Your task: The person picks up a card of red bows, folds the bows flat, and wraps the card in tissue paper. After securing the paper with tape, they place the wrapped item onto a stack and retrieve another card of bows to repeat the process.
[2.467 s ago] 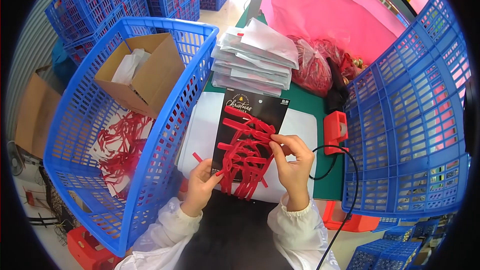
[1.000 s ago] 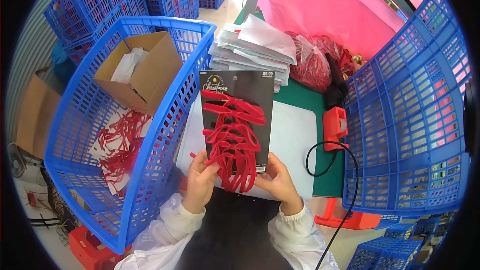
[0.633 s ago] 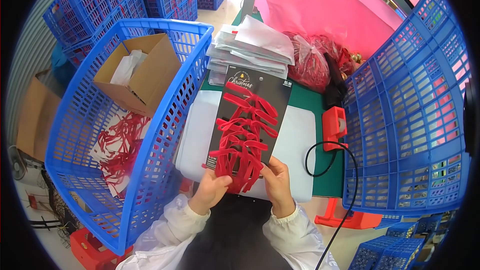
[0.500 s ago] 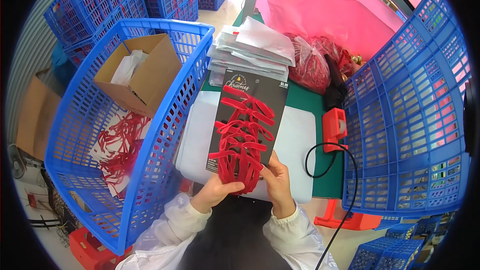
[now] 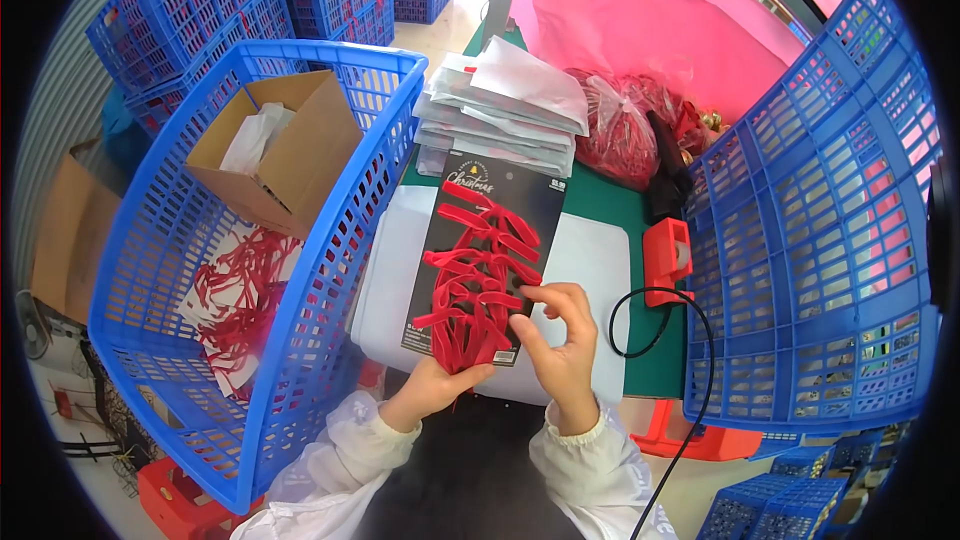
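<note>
A black card [image 5: 520, 198] with "Christmas" lettering and a price at its top lies tilted in front of me. Red velvet bows [image 5: 482, 296] run down its middle in a column, their tails hanging at the bottom. My left hand [image 5: 430, 390] grips the card's lower end, thumb over the ribbon tails. At the card's lower right edge is my right hand [image 5: 565, 350], thumb and forefinger apart, their tips close beside the lower bows. Under the card lies a stack of white sheets [image 5: 585, 270].
At left, a blue crate [image 5: 270, 420] holds an open cardboard box [image 5: 310, 150] and red ribbon pieces [image 5: 240, 290]. Filled clear bags [image 5: 500, 105] are piled behind the card. A red tape dispenser [image 5: 662, 255] and black cable [image 5: 712, 360] lie right, before another blue crate [image 5: 800, 240].
My right hand has let go of the card's lower edge and opened beside the bows. The card has shifted slightly down and left, its tails now bunched under my left thumb.
</note>
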A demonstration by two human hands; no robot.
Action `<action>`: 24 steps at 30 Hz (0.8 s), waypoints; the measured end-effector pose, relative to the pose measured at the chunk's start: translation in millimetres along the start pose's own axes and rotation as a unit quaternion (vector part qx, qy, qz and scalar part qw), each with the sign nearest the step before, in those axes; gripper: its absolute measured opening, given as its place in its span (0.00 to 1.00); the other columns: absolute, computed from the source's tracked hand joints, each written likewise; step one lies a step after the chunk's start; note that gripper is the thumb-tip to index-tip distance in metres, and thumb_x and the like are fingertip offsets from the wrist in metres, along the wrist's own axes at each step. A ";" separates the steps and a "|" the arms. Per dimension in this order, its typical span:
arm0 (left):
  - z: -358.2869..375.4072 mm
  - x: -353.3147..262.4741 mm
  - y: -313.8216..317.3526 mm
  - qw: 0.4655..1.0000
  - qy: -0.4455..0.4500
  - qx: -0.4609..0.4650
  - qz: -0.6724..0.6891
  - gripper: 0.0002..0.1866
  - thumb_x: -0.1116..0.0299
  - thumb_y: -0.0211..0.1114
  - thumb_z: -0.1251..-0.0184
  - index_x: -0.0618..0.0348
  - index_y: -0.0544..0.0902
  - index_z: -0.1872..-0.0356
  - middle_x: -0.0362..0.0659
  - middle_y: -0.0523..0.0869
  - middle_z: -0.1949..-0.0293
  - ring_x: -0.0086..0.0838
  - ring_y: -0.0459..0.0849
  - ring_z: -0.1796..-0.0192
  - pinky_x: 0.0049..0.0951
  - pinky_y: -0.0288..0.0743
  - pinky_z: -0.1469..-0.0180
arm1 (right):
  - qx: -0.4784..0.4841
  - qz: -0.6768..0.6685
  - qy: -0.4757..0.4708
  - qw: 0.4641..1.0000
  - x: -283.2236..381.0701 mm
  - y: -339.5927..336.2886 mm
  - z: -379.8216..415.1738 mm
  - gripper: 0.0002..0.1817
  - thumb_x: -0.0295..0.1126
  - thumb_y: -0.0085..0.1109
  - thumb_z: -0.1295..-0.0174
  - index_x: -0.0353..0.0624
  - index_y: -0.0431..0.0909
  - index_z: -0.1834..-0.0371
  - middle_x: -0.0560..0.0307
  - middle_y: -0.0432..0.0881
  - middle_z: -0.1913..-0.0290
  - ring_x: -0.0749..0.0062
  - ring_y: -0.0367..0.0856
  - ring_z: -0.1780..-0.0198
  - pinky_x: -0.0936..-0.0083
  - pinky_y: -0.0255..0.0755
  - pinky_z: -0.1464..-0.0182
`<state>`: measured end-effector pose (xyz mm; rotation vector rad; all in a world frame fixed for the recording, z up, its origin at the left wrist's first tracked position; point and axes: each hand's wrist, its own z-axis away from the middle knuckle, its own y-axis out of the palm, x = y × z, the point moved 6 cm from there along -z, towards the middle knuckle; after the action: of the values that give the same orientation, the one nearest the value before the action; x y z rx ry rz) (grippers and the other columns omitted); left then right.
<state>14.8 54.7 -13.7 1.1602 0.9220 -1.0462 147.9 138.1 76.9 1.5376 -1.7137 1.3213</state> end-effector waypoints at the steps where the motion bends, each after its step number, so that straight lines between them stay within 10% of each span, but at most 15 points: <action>1: 0.1 1.7 0.0 1.000 -0.002 0.001 -0.009 0.13 0.74 0.66 0.35 0.61 0.77 0.52 0.36 0.80 0.63 0.19 0.78 0.63 0.24 0.74 0.63 | 0.010 0.007 -0.005 1.000 2.1 2.5 -3.8 0.12 0.27 0.72 0.51 0.40 0.82 0.63 0.56 0.78 0.64 0.67 0.74 0.61 0.74 0.69 0.58; 8: 2.1 5.8 -2.7 0.999 0.004 -0.002 -0.041 0.13 0.73 0.66 0.35 0.61 0.77 0.51 0.36 0.80 0.63 0.19 0.78 0.64 0.24 0.74 0.64 | 0.023 -0.041 0.021 0.999 -8.3 11.7 -2.6 0.09 0.23 0.72 0.52 0.41 0.79 0.70 0.58 0.81 0.72 0.73 0.75 0.71 0.78 0.70 0.63; 14: -0.7 -2.5 4.8 1.000 -0.007 0.010 0.010 0.07 0.76 0.64 0.36 0.59 0.76 0.60 0.35 0.77 0.72 0.18 0.74 0.72 0.22 0.69 0.69 | -0.185 -0.142 -0.015 0.972 3.2 -8.2 -1.4 0.09 0.20 0.69 0.49 0.38 0.77 0.68 0.59 0.79 0.74 0.79 0.73 0.74 0.83 0.68 0.68; 18: -1.0 5.6 1.6 0.999 -0.010 0.024 0.040 0.12 0.71 0.64 0.34 0.60 0.78 0.51 0.34 0.78 0.67 0.16 0.73 0.67 0.22 0.67 0.66 | 0.005 0.050 -0.045 0.998 11.2 1.7 0.3 0.08 0.23 0.72 0.52 0.41 0.80 0.72 0.60 0.80 0.75 0.78 0.73 0.77 0.80 0.65 0.74; 24: -0.2 -0.8 5.2 0.999 -0.009 -0.005 0.034 0.05 0.77 0.60 0.35 0.60 0.74 0.61 0.36 0.75 0.75 0.19 0.72 0.73 0.22 0.67 0.70 | -0.006 0.028 -0.022 0.999 4.0 10.8 2.2 0.07 0.23 0.72 0.54 0.42 0.81 0.75 0.61 0.80 0.75 0.80 0.68 0.79 0.82 0.60 0.77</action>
<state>19.6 55.5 -11.6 1.1659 0.8667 -0.9940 137.2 133.2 75.7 1.5330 -1.7992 1.3113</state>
